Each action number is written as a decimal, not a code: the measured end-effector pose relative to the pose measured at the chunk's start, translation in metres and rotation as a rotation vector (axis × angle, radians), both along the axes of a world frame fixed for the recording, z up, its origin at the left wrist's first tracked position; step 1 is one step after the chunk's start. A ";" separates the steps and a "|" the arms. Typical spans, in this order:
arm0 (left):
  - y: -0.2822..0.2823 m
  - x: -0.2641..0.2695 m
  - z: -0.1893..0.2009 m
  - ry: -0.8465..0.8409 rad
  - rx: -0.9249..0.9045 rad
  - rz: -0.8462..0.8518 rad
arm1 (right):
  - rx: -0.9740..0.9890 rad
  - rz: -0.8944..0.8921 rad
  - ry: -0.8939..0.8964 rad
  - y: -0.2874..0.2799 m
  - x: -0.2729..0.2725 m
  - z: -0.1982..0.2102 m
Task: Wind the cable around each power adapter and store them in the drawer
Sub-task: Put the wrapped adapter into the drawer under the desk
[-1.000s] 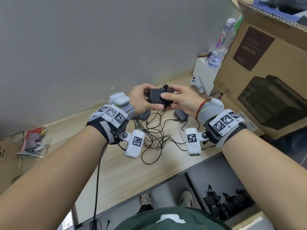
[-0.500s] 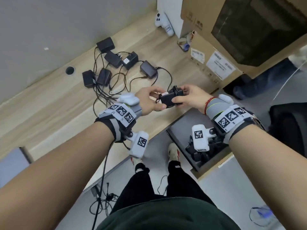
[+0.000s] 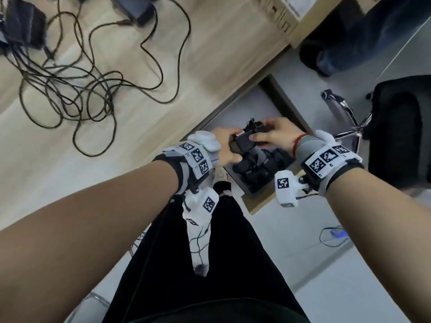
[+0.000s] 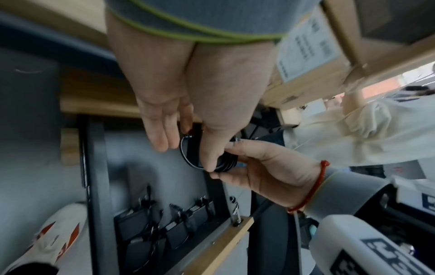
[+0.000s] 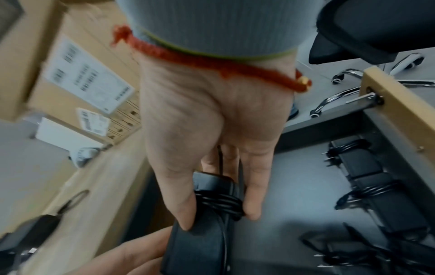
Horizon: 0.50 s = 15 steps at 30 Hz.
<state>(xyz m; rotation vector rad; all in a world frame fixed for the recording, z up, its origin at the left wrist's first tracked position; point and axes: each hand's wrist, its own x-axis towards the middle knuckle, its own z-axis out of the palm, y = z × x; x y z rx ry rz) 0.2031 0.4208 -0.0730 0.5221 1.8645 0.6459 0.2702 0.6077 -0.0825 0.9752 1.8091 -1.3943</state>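
Wound adapter (image 3: pixel 245 142) is pinched by both hands (image 3: pixel 225 148) (image 3: pixel 276 136) over open drawer (image 3: pixel 235 113); several stored (image 3: pixel 256 169), tangled ones (image 3: pixel 137 5) left far-left on desk (image 3: pixel 210 54).

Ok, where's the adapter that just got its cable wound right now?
In the head view the wound adapter is right of centre, held between the left hand and right hand above the open drawer, over the stored adapters.

Room and furnishings, seen from above

Light wood-grain surface (image 3: pixel 210 66) along the upper left; pale grey floor (image 3: pixel 303 241) below it; black office chair (image 3: pixel 401 127) on a chrome star base (image 3: pixel 345 115) at right; cardboard boxes (image 5: pixel 77 78) with white printed labels standing on the surface; even, soft light.
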 end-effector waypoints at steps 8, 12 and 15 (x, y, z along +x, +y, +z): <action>0.030 0.045 -0.100 -0.074 -0.130 -0.046 | 0.235 0.165 -0.106 0.027 0.032 -0.088; 0.043 0.046 -0.128 -0.108 -0.156 -0.053 | 0.363 0.187 -0.104 0.039 0.034 -0.111; 0.052 0.049 -0.157 -0.119 -0.189 -0.041 | 0.412 0.220 -0.104 0.047 0.035 -0.135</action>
